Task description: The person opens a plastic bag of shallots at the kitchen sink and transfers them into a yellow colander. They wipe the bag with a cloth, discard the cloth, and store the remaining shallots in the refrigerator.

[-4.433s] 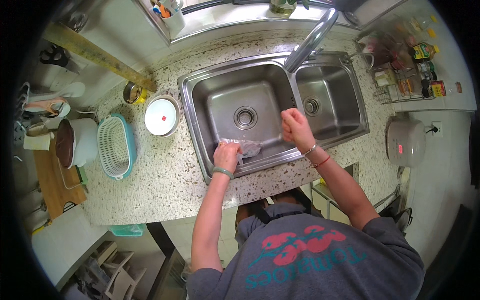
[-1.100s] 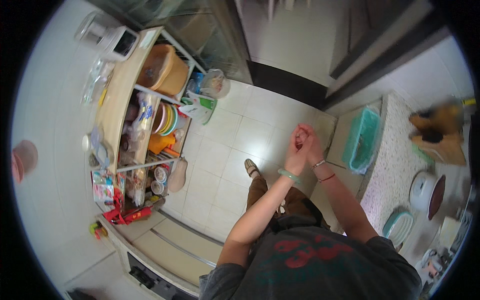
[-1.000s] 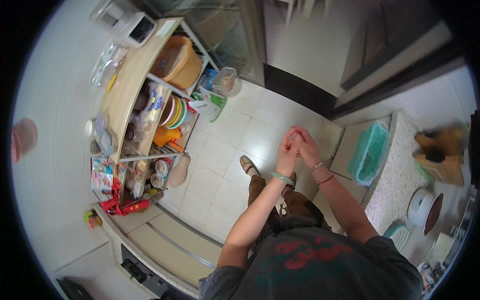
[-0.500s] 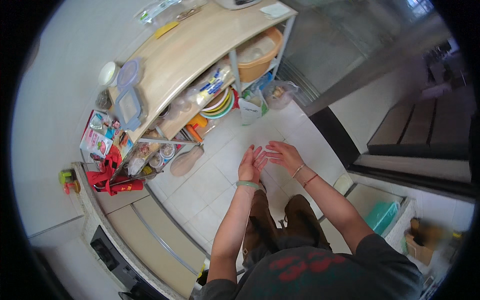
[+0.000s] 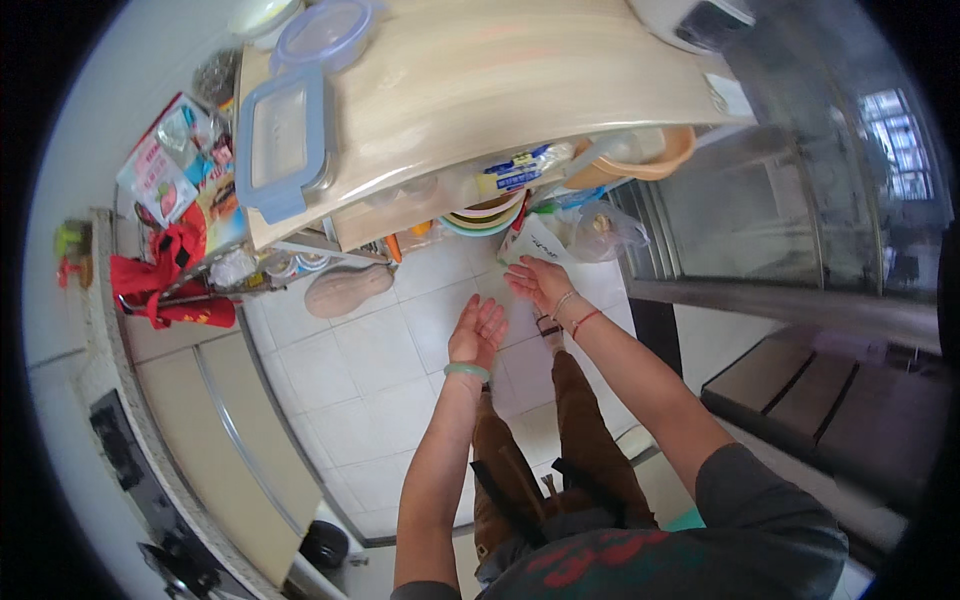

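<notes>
- Here, the person's left hand [image 5: 477, 333] hangs near the middle of the frame, over the pale tiled floor [image 5: 368, 400], palm partly turned up, fingers loosely curled and slightly apart.
- The right hand [image 5: 540, 284] is a little higher in the frame, well clear of the left; its fingers bend toward the left side, parted from the thumb.
- A green bangle [image 5: 467, 370] circles the left wrist; a red string [image 5: 586, 321] circles the right.
- The white bag [image 5: 534, 241], the thing nearest both hands, stands just above the centre of the frame, partly behind the right hand; how far below the hand it lies, one cannot tell.
- Beside it, to the right, sits a clear plastic bag [image 5: 606, 236].
- A tan squash [image 5: 346, 291] lies on the floor left of centre.
- Across the top runs a wooden table [image 5: 500, 75], with a blue-rimmed box [image 5: 278, 140] at its left end.
- Under its front edge show stacked basins [image 5: 484, 217] and, farther right, an orange tub [image 5: 660, 155].
- A red bag [image 5: 165, 275] hangs at the left.
</notes>
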A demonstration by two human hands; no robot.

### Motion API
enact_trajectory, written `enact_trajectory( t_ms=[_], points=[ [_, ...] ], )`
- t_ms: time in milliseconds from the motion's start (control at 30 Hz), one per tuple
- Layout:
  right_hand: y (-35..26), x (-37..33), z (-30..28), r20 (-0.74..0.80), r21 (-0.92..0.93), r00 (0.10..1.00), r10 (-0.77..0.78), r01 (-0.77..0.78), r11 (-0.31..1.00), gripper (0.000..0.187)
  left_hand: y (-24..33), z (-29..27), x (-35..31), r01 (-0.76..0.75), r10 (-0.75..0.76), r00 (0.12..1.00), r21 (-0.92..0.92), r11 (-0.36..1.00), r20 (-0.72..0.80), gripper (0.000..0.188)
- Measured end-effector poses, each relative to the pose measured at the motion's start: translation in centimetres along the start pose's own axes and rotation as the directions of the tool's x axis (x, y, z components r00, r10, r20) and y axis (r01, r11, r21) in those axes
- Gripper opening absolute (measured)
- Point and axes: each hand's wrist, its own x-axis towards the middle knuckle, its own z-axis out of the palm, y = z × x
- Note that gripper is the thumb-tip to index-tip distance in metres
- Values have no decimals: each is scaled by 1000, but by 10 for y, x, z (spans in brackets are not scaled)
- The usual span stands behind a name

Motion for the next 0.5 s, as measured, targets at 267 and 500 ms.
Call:
enact_trajectory(
  t_ms=[267, 500],
  points=[
    [-19, 134, 9, -56, 18, 995, 87, -86, 996, 44, -2, 6, 122, -103, 103, 995, -144, 984, -3, 54],
    [-39, 207, 0, -12, -191, 986, 167, -166, 967, 41, 8, 26, 206, -189, 180, 981, -125, 974, -77, 52]
  ],
)
